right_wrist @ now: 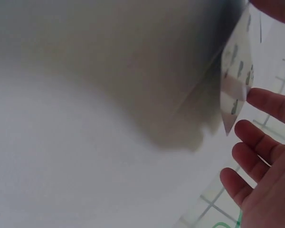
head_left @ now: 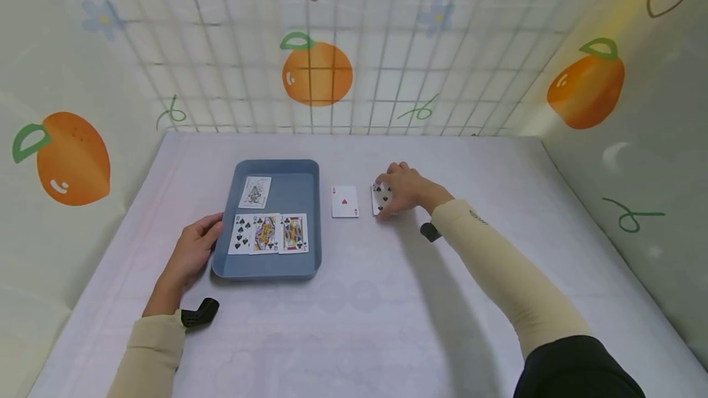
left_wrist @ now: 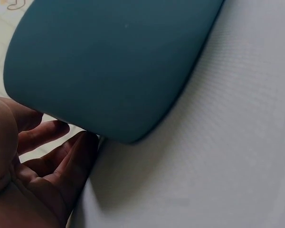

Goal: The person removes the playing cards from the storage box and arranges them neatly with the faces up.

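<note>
My right hand pinches a playing card with several black pips between thumb and fingers, right of the tray. In the right wrist view this card stands tilted, with one edge lifted off the cloth. To its left an ace of hearts lies face up. My left hand rests against the outside of the blue-grey tray at its left wall, fingers loosely bent in the left wrist view. Inside the tray are a joker and below it a spade number card and two face cards in an overlapping row.
A white cloth covers the table. Behind it rises a wire grid under a printed sheet with oranges, and similar sheets flank both sides. The right forearm reaches across the table's right half.
</note>
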A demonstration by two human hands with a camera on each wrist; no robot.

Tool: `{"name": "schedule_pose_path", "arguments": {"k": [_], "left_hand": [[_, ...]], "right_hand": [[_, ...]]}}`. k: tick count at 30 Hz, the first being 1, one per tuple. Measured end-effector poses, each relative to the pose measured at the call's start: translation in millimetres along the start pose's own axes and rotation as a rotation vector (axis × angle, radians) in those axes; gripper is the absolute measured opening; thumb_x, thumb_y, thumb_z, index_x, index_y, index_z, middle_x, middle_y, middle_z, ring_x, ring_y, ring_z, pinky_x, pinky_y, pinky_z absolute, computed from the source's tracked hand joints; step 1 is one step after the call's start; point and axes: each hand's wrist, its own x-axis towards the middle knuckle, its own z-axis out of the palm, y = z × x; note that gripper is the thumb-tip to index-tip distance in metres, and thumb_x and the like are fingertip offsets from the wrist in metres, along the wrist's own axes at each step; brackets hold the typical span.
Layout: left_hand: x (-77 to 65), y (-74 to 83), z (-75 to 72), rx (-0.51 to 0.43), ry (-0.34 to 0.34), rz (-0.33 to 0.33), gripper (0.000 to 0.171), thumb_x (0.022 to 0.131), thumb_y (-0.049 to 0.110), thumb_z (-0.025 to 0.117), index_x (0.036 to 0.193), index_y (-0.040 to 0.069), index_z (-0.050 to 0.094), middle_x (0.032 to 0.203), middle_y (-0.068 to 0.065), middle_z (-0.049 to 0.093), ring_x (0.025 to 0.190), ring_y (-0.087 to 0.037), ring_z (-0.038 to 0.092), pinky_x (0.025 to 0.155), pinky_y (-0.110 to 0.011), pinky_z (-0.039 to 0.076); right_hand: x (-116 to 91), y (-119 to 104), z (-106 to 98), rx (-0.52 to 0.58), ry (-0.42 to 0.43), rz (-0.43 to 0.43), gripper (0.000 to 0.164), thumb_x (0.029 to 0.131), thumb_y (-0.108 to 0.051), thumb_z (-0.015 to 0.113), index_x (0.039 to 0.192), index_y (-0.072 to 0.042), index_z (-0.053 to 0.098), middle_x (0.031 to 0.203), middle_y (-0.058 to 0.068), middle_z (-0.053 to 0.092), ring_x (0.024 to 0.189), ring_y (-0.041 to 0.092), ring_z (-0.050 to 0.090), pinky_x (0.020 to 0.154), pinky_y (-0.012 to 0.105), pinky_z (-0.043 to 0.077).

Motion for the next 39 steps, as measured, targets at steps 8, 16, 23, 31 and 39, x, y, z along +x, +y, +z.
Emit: {"name": "schedule_pose_path", "arguments": {"k": [8, 16, 23, 31, 39], "left_hand": [[1.2, -1.1, 0.1, 0.002, 0.005, -0.004, 0.052, 0.108, 0.028, 0.042, 0.151, -0.001, 0.036, 0.152, -0.021, 0.039, 0.141, -0.033, 0.036, 0.113, -0.048, 0.033], [0.5, 0.1, 0.6, 0.012, 0.006, 0.001, 0.052, 0.108, 0.028, 0.041, 0.151, -0.001, 0.035, 0.152, -0.022, 0.039, 0.140, -0.035, 0.037, 0.113, -0.048, 0.034], [0.4, 0.5, 0.6, 0.017, 0.008, 0.000, 0.053, 0.108, 0.029, 0.041, 0.151, -0.001, 0.035, 0.152, -0.022, 0.039, 0.140, -0.035, 0.037, 0.113, -0.048, 0.034], [0.9, -0.4, -0.1, 0.023, 0.013, 0.001, 0.051, 0.108, 0.027, 0.041, 0.150, -0.001, 0.036, 0.152, -0.021, 0.039, 0.141, -0.035, 0.036, 0.113, -0.048, 0.033], [1.6, -1.2, 1.0, 0.018, 0.013, 0.003, 0.052, 0.108, 0.027, 0.041, 0.150, -0.001, 0.036, 0.152, -0.021, 0.039, 0.141, -0.034, 0.035, 0.113, -0.048, 0.033]], "right_hand": [[0.4, 4.2, 1.1, -0.003, -0.012, -0.014, 0.081, 0.070, -0.048, 0.082, 0.138, -0.012, 0.057, 0.130, 0.016, 0.047, 0.114, 0.032, 0.039, 0.094, 0.047, 0.041], [2.0, 1.2, 1.9, 0.008, -0.019, -0.034, 0.081, 0.070, -0.047, 0.082, 0.138, -0.012, 0.057, 0.130, 0.016, 0.047, 0.114, 0.032, 0.039, 0.094, 0.048, 0.040], [3.8, 0.3, 3.6, 0.007, -0.021, -0.037, 0.082, 0.070, -0.047, 0.082, 0.139, -0.012, 0.056, 0.129, 0.016, 0.047, 0.114, 0.032, 0.039, 0.095, 0.048, 0.040], [5.0, 0.7, 5.8, 0.010, -0.018, -0.034, 0.083, 0.069, -0.047, 0.083, 0.140, -0.014, 0.056, 0.131, 0.016, 0.047, 0.116, 0.032, 0.038, 0.095, 0.048, 0.040], [3.9, -0.6, 4.4, 0.012, -0.018, -0.035, 0.084, 0.070, -0.049, 0.083, 0.141, -0.015, 0.054, 0.133, 0.017, 0.046, 0.119, 0.034, 0.038, 0.098, 0.050, 0.039]]}}
